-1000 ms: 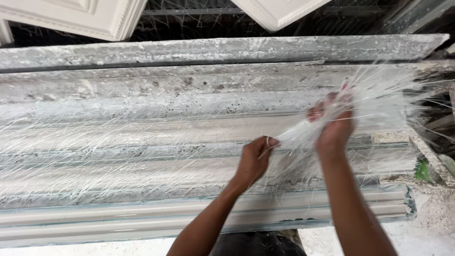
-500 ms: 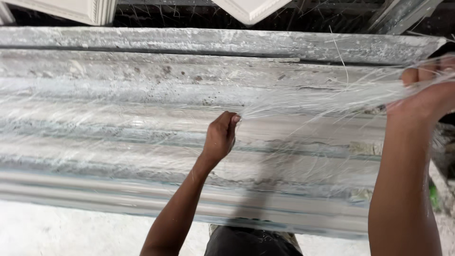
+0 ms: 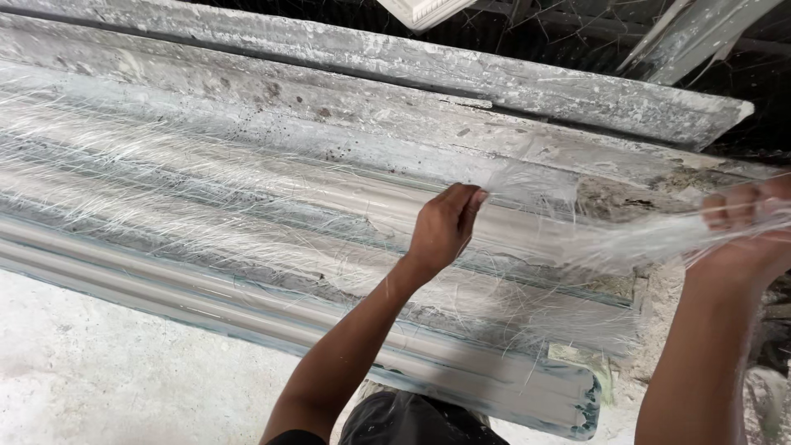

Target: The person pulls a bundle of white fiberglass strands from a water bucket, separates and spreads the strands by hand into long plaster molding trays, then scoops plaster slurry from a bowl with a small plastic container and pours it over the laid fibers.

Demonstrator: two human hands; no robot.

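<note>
L hand [image 3: 445, 227] pinches one end of a glass-fibre strand bundle [image 3: 593, 239] over the long grey cornice mould [image 3: 247, 206]. R hand [image 3: 746, 218], blurred, closed on the bundle's other end just past the mould's right end. Loose fibres cover the mould's ribbed face.

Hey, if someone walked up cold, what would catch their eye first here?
Probably the sheet of white glass fibres stretched between the left hand at centre and the blurred right hand at the right edge. Beneath them runs a long grey ribbed mould, plaster-crusted and strewn with loose strands.
</note>
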